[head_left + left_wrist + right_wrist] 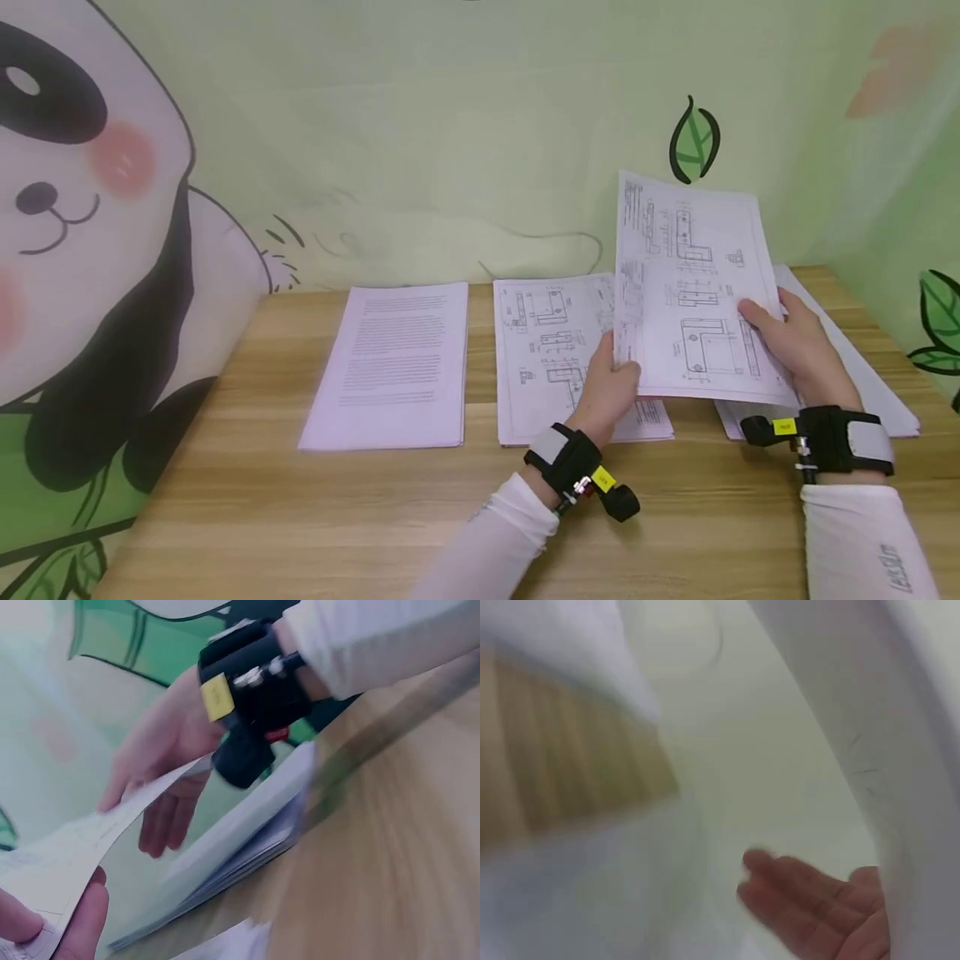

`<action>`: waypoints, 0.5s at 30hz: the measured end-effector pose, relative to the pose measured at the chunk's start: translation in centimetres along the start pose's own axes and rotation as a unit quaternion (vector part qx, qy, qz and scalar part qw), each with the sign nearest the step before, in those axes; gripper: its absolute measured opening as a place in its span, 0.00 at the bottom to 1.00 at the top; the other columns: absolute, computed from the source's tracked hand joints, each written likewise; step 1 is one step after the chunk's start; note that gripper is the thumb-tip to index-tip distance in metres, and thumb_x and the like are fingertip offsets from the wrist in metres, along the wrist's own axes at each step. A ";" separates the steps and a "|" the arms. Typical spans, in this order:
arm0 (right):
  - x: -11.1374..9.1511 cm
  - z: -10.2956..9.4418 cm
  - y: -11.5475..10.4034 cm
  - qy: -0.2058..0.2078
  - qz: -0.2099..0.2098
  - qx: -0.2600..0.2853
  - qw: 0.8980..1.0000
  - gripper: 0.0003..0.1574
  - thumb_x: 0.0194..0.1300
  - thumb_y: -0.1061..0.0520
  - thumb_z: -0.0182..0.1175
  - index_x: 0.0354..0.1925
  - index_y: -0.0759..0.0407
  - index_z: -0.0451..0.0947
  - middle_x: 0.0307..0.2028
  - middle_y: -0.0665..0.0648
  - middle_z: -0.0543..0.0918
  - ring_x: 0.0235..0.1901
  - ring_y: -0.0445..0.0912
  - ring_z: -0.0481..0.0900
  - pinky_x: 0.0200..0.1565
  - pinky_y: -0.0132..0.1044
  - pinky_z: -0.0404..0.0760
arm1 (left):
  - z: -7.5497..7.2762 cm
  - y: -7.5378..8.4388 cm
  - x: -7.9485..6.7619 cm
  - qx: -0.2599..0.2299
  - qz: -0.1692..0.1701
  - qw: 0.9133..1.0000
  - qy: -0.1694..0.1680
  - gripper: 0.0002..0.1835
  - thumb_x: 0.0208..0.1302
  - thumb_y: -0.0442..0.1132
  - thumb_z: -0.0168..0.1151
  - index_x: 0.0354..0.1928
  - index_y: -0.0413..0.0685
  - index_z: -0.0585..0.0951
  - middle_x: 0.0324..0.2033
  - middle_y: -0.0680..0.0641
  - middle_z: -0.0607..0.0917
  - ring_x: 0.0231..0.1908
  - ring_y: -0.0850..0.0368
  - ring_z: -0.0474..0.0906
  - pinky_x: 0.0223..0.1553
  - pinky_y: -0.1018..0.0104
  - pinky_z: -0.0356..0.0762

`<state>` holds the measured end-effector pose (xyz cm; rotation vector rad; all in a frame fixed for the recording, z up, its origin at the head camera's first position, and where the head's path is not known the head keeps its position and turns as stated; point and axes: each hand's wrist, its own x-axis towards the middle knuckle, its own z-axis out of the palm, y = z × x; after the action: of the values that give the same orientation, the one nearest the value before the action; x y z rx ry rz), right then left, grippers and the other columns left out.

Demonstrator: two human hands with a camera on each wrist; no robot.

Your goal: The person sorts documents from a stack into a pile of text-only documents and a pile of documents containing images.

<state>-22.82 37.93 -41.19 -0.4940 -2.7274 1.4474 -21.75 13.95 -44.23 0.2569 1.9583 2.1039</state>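
Note:
Both hands hold up a printed sheet of technical drawings point(693, 275), tilted above the table. My left hand point(606, 392) pinches its lower left edge, thumb on the printed face and fingers beneath, as the left wrist view shows at the thumb point(19, 919). At the right edge, my right hand point(810, 346) grips the sheet with the thumb on top. Its fingers point(165, 821) extend straight behind the paper in the left wrist view. Below the sheet's left side lies a stack of similar drawings point(536, 333), partly covered by the sheet and my left hand.
A stack of text pages point(405, 367) lies to the left on the wooden table point(337, 508). Another paper stack point(862, 392) sits at the right, partly hidden under the raised sheet and right hand. A panda-printed backdrop point(450, 167) stands behind the table.

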 end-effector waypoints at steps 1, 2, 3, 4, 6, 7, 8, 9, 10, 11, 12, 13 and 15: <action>-0.1 0.4 -0.6 0.001 -0.011 0.020 1.000 0.57 0.56 0.24 0.44 0.73 0.50 0.42 0.49 0.59 0.73 0.34 0.44 0.80 0.29 0.37 0.81 | -0.6 0.2 0.0 0.007 0.010 1.000 0.004 0.29 0.64 0.33 0.44 0.65 0.68 0.61 0.56 0.58 0.76 0.50 0.61 0.74 0.52 0.59 0.72; -0.2 0.7 -1.2 0.002 -0.019 0.036 0.999 0.56 0.55 0.25 0.46 0.73 0.49 0.43 0.46 0.55 0.74 0.32 0.41 0.81 0.29 0.36 0.82 | -1.2 0.4 0.0 0.012 0.015 1.000 0.008 0.29 0.64 0.34 0.44 0.65 0.69 0.61 0.57 0.58 0.75 0.51 0.61 0.74 0.54 0.58 0.72; -0.4 1.0 -1.7 0.002 -0.026 0.057 0.998 0.55 0.55 0.27 0.49 0.72 0.48 0.45 0.45 0.52 0.75 0.31 0.38 0.82 0.29 0.35 0.83 | -1.8 0.6 0.0 0.017 0.020 1.000 0.012 0.28 0.65 0.34 0.44 0.65 0.69 0.60 0.58 0.58 0.75 0.53 0.61 0.73 0.56 0.57 0.71; -0.7 1.3 -2.2 0.001 -0.033 0.075 0.997 0.53 0.55 0.29 0.52 0.71 0.48 0.48 0.43 0.48 0.76 0.30 0.36 0.82 0.30 0.34 0.84 | -2.4 0.8 -0.1 0.021 0.025 0.999 0.015 0.28 0.66 0.35 0.44 0.65 0.68 0.60 0.59 0.58 0.74 0.55 0.61 0.72 0.59 0.56 0.70; -1.2 1.8 -3.1 -0.005 -0.045 0.112 0.993 0.51 0.55 0.33 0.57 0.69 0.49 0.52 0.40 0.44 0.77 0.30 0.35 0.83 0.31 0.34 0.85 | -3.5 1.4 -0.4 0.023 0.035 0.999 0.019 0.27 0.67 0.35 0.43 0.66 0.66 0.59 0.61 0.56 0.73 0.59 0.60 0.70 0.63 0.54 0.66; -1.4 2.1 -3.6 -0.007 -0.048 0.127 0.991 0.50 0.54 0.35 0.59 0.69 0.49 0.53 0.40 0.42 0.78 0.31 0.35 0.84 0.31 0.34 0.85 | -4.0 1.8 -0.7 0.024 0.042 0.999 0.022 0.27 0.68 0.35 0.43 0.67 0.64 0.59 0.62 0.56 0.72 0.60 0.60 0.68 0.65 0.54 0.64; -1.6 2.4 -4.0 -0.007 -0.051 0.139 0.989 0.49 0.54 0.36 0.60 0.68 0.49 0.55 0.40 0.41 0.78 0.31 0.35 0.84 0.31 0.35 0.86 | -4.5 2.2 -0.9 0.022 0.049 0.998 0.023 0.27 0.68 0.35 0.43 0.67 0.62 0.59 0.62 0.55 0.71 0.62 0.60 0.67 0.66 0.53 0.62; -1.8 2.8 -4.4 -0.006 -0.057 0.149 0.987 0.48 0.54 0.38 0.61 0.67 0.49 0.56 0.40 0.42 0.79 0.31 0.35 0.85 0.31 0.34 0.86 | -5.0 2.6 -1.1 0.022 0.056 0.998 0.023 0.27 0.68 0.34 0.43 0.67 0.60 0.59 0.63 0.54 0.71 0.63 0.59 0.66 0.67 0.53 0.61; -2.1 3.1 -4.7 -0.002 -0.063 0.150 0.987 0.46 0.55 0.39 0.62 0.67 0.50 0.57 0.40 0.42 0.78 0.31 0.34 0.85 0.31 0.34 0.86 | -5.3 3.0 -1.4 0.020 0.062 0.998 0.022 0.27 0.68 0.33 0.42 0.68 0.59 0.59 0.63 0.53 0.71 0.63 0.59 0.65 0.67 0.53 0.60; -2.3 3.3 -5.0 0.002 -0.067 0.155 0.986 0.45 0.55 0.40 0.62 0.67 0.50 0.58 0.41 0.43 0.79 0.31 0.34 0.85 0.31 0.34 0.86 | -5.6 3.3 -1.6 0.018 0.066 0.997 0.021 0.27 0.68 0.33 0.42 0.68 0.58 0.58 0.64 0.52 0.70 0.64 0.58 0.65 0.67 0.53 0.60; -2.5 3.6 -5.3 0.007 -0.070 0.159 0.985 0.44 0.56 0.41 0.62 0.66 0.50 0.59 0.42 0.44 0.79 0.31 0.34 0.85 0.31 0.33 0.86 | -5.9 3.5 -1.7 0.017 0.071 0.997 0.021 0.27 0.68 0.32 0.42 0.68 0.57 0.58 0.64 0.51 0.70 0.63 0.58 0.65 0.67 0.53 0.61; -2.6 3.9 -5.5 0.014 -0.073 0.158 0.985 0.42 0.57 0.42 0.61 0.66 0.50 0.60 0.42 0.45 0.79 0.31 0.34 0.85 0.31 0.33 0.86 | -6.3 3.4 -1.7 0.018 0.075 0.997 0.022 0.27 0.68 0.32 0.43 0.67 0.58 0.59 0.63 0.52 0.71 0.63 0.58 0.67 0.66 0.53 0.62; -2.9 4.5 -5.8 0.019 -0.079 0.165 0.983 0.39 0.59 0.43 0.60 0.66 0.50 0.61 0.44 0.47 0.79 0.32 0.34 0.85 0.31 0.31 0.85 | -6.9 3.4 -1.7 0.028 0.069 0.997 0.027 0.26 0.68 0.33 0.44 0.67 0.59 0.60 0.62 0.52 0.72 0.62 0.59 0.67 0.66 0.53 0.63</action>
<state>-22.30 30.45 -38.67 -0.2810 -2.3639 1.7735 -22.42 6.64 -41.29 0.3586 2.0878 2.1644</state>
